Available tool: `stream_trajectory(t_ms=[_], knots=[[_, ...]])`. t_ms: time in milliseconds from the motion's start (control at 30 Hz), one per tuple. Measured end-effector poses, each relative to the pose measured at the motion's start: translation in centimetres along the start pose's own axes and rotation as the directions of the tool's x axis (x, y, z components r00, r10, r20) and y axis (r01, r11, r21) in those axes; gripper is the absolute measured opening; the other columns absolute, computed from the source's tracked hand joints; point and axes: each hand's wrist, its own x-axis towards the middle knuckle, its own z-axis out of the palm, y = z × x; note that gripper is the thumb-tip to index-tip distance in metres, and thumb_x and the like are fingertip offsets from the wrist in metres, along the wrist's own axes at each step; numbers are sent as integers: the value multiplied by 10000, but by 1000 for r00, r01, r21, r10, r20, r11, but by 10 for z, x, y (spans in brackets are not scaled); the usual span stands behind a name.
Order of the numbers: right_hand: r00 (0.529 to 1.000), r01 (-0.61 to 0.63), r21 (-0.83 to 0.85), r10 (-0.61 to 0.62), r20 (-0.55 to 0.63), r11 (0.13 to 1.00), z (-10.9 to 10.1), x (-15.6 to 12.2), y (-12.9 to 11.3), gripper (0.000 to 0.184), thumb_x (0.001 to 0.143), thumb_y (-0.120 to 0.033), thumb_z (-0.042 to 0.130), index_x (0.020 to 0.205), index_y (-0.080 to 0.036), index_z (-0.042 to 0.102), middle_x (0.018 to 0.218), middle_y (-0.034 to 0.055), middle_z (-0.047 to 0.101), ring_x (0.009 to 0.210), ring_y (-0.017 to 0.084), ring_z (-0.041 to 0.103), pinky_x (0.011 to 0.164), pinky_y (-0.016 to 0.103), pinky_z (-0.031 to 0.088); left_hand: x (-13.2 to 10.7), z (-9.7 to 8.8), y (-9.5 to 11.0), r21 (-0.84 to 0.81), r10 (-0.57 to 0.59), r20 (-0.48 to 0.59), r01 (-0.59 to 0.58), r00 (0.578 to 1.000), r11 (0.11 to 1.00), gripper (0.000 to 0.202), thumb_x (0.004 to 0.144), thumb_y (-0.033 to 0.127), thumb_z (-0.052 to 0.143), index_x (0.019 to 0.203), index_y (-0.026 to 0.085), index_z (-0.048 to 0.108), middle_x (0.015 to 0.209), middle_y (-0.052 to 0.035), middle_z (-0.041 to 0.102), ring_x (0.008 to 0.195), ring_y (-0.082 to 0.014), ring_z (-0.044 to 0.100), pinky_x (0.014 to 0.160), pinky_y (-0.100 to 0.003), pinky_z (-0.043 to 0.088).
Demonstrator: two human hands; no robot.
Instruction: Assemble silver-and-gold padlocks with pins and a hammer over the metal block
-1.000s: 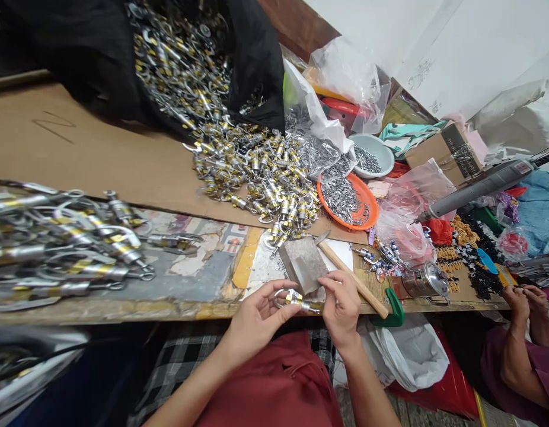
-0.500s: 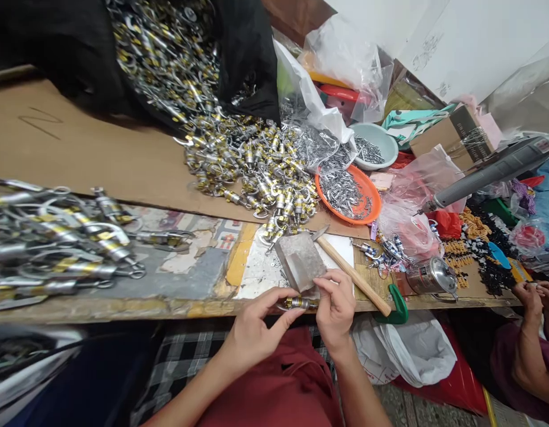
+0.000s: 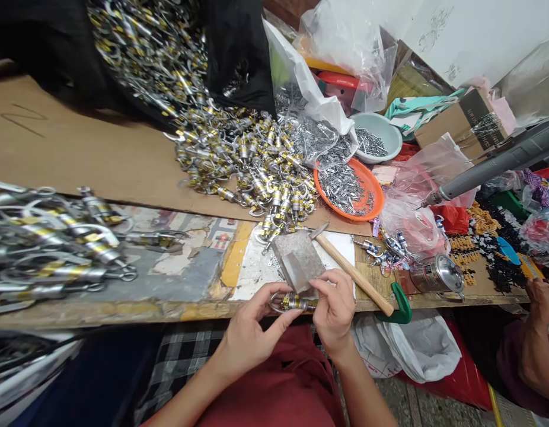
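My left hand point(image 3: 252, 332) pinches a silver and yellow carabiner keychain point(image 3: 293, 305) between thumb and fingertips, its hook loop showing on the left. At the keychain's right end my right hand point(image 3: 334, 308) is closed, fingertips pinched on it; the exact contact is partly hidden. Right behind the fingers a grey metal block point(image 3: 296, 258) lies on a white sheet point(image 3: 252, 273). A hammer with a wooden handle point(image 3: 354, 276) rests beside the block, its head toward the back.
Many similar keychains are heaped behind point(image 3: 257, 160) and at left point(image 3: 65, 249). An orange dish point(image 3: 376, 190) and a pale bowl point(image 3: 396, 145) hold small metal parts. An electric screwdriver point(image 3: 492, 163) hangs at right. A green hook-shaped piece point(image 3: 401, 305) sits at the table edge, near a co-worker's hand point(image 3: 541, 302).
The keychain has turned a little between my fingers, and its hook loop shows more now. My left fingers have shifted around it. The view has swung slightly.
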Motion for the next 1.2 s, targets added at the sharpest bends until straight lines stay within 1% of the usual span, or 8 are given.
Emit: stream_trajectory(t_ms=[200,467,600,667,767,900,1000,1200], knots=[[999,-24,61,25,-19,998,-9,2,-4,380,806,49,424,979,-232,611,878,50,588,819,154,587,684,309,522,3,-2,0,-182,-172,54,179,984,967,295,702,306,648,949,224,509,850,-19,630,866,-196,618,770,-304,517],[998,-63,158,60,28,985,-21,11,-19,325,817,24,493,985,-227,614,881,42,650,823,147,632,721,288,546,10,-4,8,-405,-319,131,345,939,847,429,625,311,717,936,223,436,798,-7,639,813,-183,611,785,-339,503],[983,-150,167,129,134,974,-22,15,-22,249,821,-18,522,936,-212,629,823,28,669,777,141,642,708,268,549,10,-8,13,-433,-338,151,369,929,822,457,601,279,737,934,226,428,770,12,636,791,-160,603,758,-293,500],[980,-143,157,117,162,977,-21,16,-23,226,824,-30,519,930,-199,627,809,32,669,761,141,641,693,261,547,10,-10,15,-435,-340,144,368,929,821,464,586,262,743,928,227,432,766,17,628,813,-162,602,750,-276,499],[982,-139,134,120,144,981,-20,17,-25,208,823,-41,513,931,-186,615,797,38,666,745,142,638,676,259,543,8,-11,17,-453,-314,163,354,935,818,453,597,236,735,930,231,429,768,22,623,803,-159,612,734,-266,502],[970,-210,133,190,152,969,-19,15,-26,179,807,-73,543,932,-186,600,791,33,667,734,145,639,676,263,540,9,-14,21,-480,-285,215,355,934,802,423,625,225,720,925,232,422,778,22,635,751,-142,623,710,-255,508],[956,-264,161,236,175,951,-18,13,-25,187,803,-93,552,964,-182,588,807,39,669,745,149,641,692,274,545,12,-17,25,-476,-285,191,343,939,810,424,607,216,732,908,228,433,763,29,629,763,-138,617,708,-242,510],[941,-316,186,281,190,930,-15,11,-20,216,803,-83,552,992,-185,580,834,38,680,769,147,654,723,274,554,25,-22,21,-470,-312,197,369,930,802,436,587,234,741,881,226,420,726,49,609,716,-141,614,699,-299,541]])
